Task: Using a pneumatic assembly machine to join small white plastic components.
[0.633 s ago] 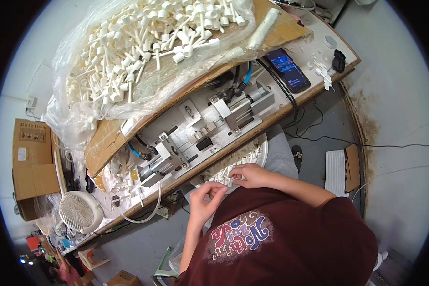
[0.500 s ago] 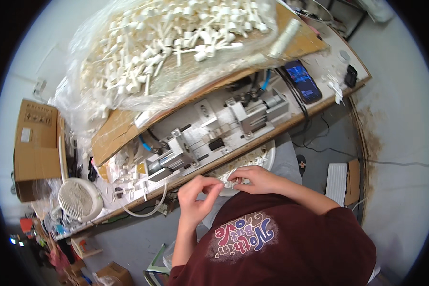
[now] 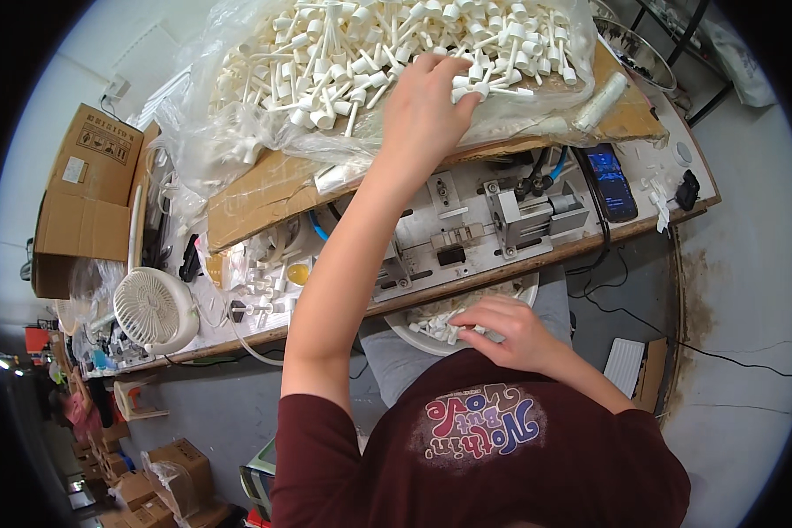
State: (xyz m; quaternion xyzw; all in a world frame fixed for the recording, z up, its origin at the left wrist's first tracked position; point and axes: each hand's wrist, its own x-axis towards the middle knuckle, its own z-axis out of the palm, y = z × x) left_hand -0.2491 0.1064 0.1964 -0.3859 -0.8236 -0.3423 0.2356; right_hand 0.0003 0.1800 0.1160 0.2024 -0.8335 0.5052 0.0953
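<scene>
— Where are the scoops [image 3: 321, 66]?
— Heaped at the top of the view, lying on a clear plastic bag [image 3: 229, 132] spread over cardboard [image 3: 264, 198]. The left hand [image 3: 427, 101] is over the heap's near edge, thumb parted from the fingers. I can't tell whether the fingertips touch one.
— What's changed?
— Half a second ago both hands were close together by the bowl [image 3: 422, 343]. Now the left arm stretches up across the bench, while the right hand [image 3: 510, 330] has stayed low.
— Meaning what for the work?
— My reading: the left has broken off to the supply, and the right is keeping its place.
— Is the right holding anything?
— Its fingers are bent toward the thumb above the bowl, with small white bits [image 3: 436, 326] just beside them. Whether it pinches one, I can't tell.
— And the bench?
— It has a wooden front edge [image 3: 519, 264]. A metal fixture [image 3: 519, 224] sits between heap and bowl, partly behind the left forearm. A phone [image 3: 612, 183] lies to the right, and a white fan [image 3: 152, 308] stands at the left.
— The room?
— Grey floor [image 3: 229, 405], a carton [image 3: 88, 202] beyond the fan, more boxes [image 3: 185, 466] at lower left, pale walls around.
</scene>
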